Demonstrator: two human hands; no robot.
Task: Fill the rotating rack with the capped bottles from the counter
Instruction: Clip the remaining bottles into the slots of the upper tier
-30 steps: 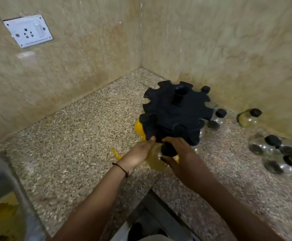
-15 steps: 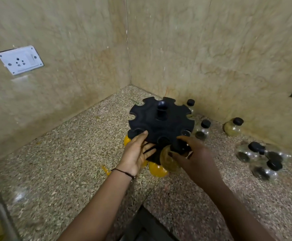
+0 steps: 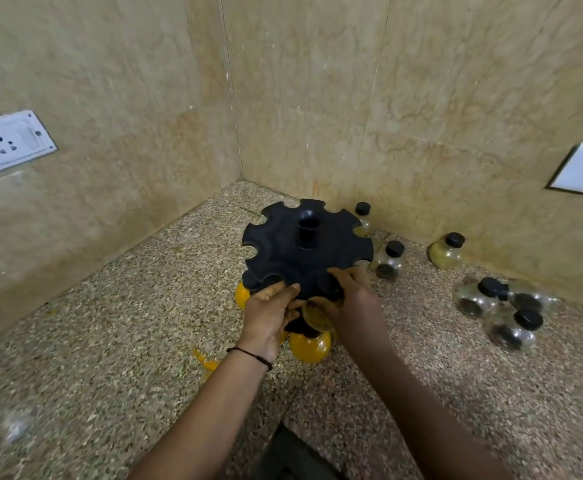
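We press our left hand [image 3: 271,311] flat, fingers spread, on the near rim of the rotating rack [image 3: 306,258], likely to keep it from spinning. Our right hand [image 3: 347,296] curls around a pale bottle [image 3: 316,315] at the rack's 6 o'clock edge, pushing its neck into a slot. Yellow bottles [image 3: 309,346] already hang below. More capped bottles [image 3: 390,259] wait on the counter [image 3: 110,341] from 1 to 4 o'clock, within easy reach of our right side.
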